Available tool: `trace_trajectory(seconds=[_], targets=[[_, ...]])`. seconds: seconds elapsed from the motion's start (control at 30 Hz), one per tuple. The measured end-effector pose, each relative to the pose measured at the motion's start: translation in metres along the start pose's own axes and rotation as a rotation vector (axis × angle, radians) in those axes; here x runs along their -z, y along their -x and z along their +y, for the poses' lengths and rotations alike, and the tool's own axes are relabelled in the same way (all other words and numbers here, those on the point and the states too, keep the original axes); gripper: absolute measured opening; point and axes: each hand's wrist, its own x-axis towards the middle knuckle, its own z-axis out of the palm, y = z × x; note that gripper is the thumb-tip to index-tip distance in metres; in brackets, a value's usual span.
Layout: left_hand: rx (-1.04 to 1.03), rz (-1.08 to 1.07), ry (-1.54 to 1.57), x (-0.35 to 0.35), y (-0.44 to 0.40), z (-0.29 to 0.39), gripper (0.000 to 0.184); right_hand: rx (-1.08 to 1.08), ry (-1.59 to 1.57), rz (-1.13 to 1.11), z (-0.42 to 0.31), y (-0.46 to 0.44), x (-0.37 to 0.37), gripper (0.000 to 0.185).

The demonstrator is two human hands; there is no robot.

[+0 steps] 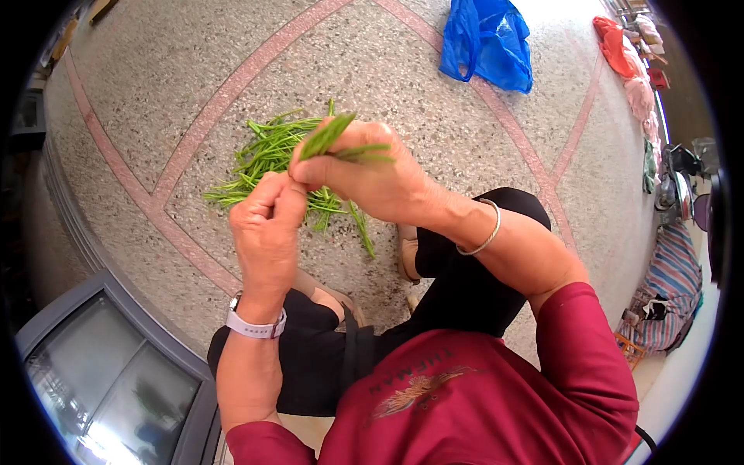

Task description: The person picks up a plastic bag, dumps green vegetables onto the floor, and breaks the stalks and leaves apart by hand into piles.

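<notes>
My right hand (364, 167) is closed around a few green vegetable stalks (329, 134), whose upper ends stick out above the fingers. My left hand (267, 217) is pinched shut, its thumb and fingertips touching the right hand's fingertips. What lies between the left fingertips is hidden. Under and behind both hands, a loose pile of thin green stalks (267, 151) lies on the speckled floor. A few stalks (361, 230) lie apart from the pile, nearer to my feet.
A blue plastic bag (488, 46) lies on the floor at the upper right. At the lower left stands a grey-framed glass panel (108, 380). Along the right side are red and pink cloths (620, 54) and a striped bag (668, 271). My knees flank my forearms.
</notes>
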Motion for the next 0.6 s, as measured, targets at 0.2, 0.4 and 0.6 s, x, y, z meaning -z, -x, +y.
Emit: trace_trajectory(seconds=[0.2,0.4,0.6], targets=[[-0.004,-0.064,0.125,0.008,-0.006,-0.005,0.018,-0.449,-0.365,0.060,-0.025,-0.002,-0.002,0.020],[0.161,-0.209,-0.180,0.016,0.001,-0.047,0.021,-0.693,-0.185,0.059,0.085,-0.013,0.054,0.026],[0.373,-0.048,-0.116,0.061,0.005,-0.103,0.031,-1.118,0.354,0.012,0.197,0.038,0.054,0.020]])
